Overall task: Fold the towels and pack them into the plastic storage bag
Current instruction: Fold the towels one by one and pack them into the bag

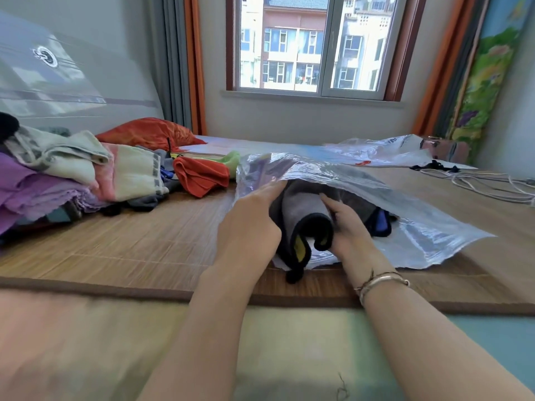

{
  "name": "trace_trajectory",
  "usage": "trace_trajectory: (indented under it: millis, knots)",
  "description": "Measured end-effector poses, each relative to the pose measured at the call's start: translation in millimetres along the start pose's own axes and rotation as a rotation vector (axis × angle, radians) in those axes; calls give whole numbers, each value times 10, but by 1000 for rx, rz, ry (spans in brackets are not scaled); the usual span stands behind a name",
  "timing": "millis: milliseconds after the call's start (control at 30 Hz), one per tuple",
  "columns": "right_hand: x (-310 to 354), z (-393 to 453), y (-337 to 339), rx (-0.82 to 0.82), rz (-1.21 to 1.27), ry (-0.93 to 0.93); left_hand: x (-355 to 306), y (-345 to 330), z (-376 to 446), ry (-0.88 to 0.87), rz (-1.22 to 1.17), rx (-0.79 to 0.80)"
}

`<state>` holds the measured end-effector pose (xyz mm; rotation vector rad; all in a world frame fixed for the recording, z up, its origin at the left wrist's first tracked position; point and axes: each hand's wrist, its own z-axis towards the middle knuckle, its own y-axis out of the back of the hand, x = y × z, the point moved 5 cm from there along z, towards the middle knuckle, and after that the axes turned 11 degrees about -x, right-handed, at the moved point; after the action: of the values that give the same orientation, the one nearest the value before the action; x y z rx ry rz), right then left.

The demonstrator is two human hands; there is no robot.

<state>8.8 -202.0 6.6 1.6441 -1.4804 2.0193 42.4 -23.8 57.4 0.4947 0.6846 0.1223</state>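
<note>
Here our left hand lifts the bag mouth, right hand gripping the towel, half inside, pointing far.

Glossy clear plastic bag; matt grey cloth towel (black-edged); woven bamboo mat.

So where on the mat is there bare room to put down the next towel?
Bare mat lies left of the left hand, between the clothes pile and the mat's brown edge. A smaller patch lies behind the bag, before the cables. It is crowded around the orange towel.
</note>
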Motion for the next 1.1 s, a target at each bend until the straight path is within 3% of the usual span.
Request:
trace_trajectory:
  millis: [67,133,233,333,433,533,600,700,767,867,967,1100]
  knots:
    - [143,99,160,-130,-285,212,14,-4,-17,1,12,3]
    - [316,117,325,-262,-803,403,45,-21,-16,7,21,0]
    - [464,47,522,-403,-1523,372,64,-56,-17,8,-9,10]
    - [455,-132,475,-312,-1883,367,31,-77,-49,0,-14,21]
    - [298,-349,266,-57,-1942,419,-14,-84,-73,-9,17,25]
    - [90,-596,89,158,-1970,335,-38,-77,-86,4,29,37]
    - [3,-721,-3,222,-2040,349,-36,-67,-93,12,36,43]
    - [-18,-806,-212,203,-2128,609,-5,-45,-99,7,37,60]
    - [-60,-826,-368,279,-2092,732,35,-28,-93,-1,24,78]
    - [-132,-796,-479,414,-2179,684,108,-10,-60,-6,-7,97]
    - [-118,-667,-474,273,-2316,710,139,-14,-40,-12,-12,108]
    - [-43,-516,-409,-130,-2055,903,142,-6,-52,-8,-9,113]
